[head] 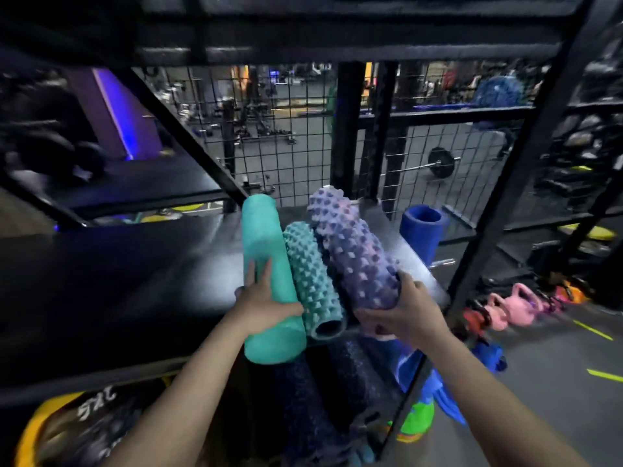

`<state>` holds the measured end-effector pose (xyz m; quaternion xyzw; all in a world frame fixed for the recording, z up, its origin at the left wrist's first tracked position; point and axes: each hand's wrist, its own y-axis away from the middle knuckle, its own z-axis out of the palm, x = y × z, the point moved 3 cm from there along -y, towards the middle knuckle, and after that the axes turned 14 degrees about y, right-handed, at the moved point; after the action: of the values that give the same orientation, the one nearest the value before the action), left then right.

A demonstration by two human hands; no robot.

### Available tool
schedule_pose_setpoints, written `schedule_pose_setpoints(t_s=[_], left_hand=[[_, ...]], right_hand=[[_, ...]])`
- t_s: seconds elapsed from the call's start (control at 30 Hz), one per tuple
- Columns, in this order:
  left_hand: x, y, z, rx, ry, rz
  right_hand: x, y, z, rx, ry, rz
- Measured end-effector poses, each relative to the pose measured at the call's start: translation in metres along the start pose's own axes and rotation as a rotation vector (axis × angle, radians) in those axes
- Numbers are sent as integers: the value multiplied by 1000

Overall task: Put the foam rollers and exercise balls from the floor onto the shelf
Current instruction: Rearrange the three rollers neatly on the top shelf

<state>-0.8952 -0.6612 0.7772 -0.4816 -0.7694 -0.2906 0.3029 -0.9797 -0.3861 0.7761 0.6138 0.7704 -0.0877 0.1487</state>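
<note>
The fingers [252,276] of the left hand [266,303] lay wrapped over the smooth teal roller [266,237]; the fingers [369,320] of the right hand [403,311] curled round the near end of the purple knobbed roller [350,247] — both hands gripping, neither slack. Between them, at twelve o'clock from the wrists, sat a teal knobbed roller [313,281], wedged by its two neighbours; holding the outer pair seemed a way to steer all three as one bundle. The rollers pointed toward twelve o'clock, far ends over the shelf [118,281], near ends overhanging its front edge. Dark speckled rollers [303,399] lay beneath at six o'clock; whether those rested on the board could not be told. A blue roller [424,227] stood on end at two o'clock, close to the wire mesh [286,129] at the back. The board looked dark and matte — probably grippy enough to hold foam; beyond the mesh lay a gym floor with a barbell [441,163]; pink kettlebells [519,305] stood on the floor at three o'clock.
</note>
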Motion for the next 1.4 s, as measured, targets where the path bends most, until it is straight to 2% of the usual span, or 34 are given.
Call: schedule_pose_setpoints(t_s=[0.1, 0.3, 0.4, 0.53, 0.6, 0.73, 0.8, 0.93, 1.07, 1.13, 1.23, 1.27, 1.33, 1.4], left_hand=[[10, -3, 2, 9, -8, -44], [21, -2, 19, 59, -53, -60], [17, 0, 23, 204, 57, -99], [12, 16, 35, 418, 152, -304], [11, 24, 38, 444, 221, -322], [13, 26, 32, 349, 240, -266], [8, 18, 32, 280, 224, -257], [-35, -35, 34, 215, 252, -245], [-18, -14, 27, 202, 502, -181], [-9, 11, 18, 256, 750, -134], [-21, 40, -18, 506, 1064, -77], [-21, 50, -34, 498, 1160, -53], [-16, 67, -66, 307, 1277, -18], [-5, 82, -89, 80, 1249, 22]], right_hand=[[12, -2, -6, 0, -87, -6], [9, 1, 1, 61, 13, -75], [13, 0, 0, 77, -28, -59], [20, -1, 0, 25, -183, -30], [27, 2, -7, -26, -341, 31], [40, 8, -35, 9, -1067, 220], [38, 14, -47, 31, -1152, 167], [24, 32, -55, 91, -1160, 137], [-19, 51, -57, 123, -1084, 14], [-48, 61, -53, 111, -1064, -34], [-94, 75, -45, 175, -914, -106], [-112, 80, -42, 222, -842, -152], [-153, 92, -32, 295, -704, -278], [-196, 105, -11, 389, -483, -364]])
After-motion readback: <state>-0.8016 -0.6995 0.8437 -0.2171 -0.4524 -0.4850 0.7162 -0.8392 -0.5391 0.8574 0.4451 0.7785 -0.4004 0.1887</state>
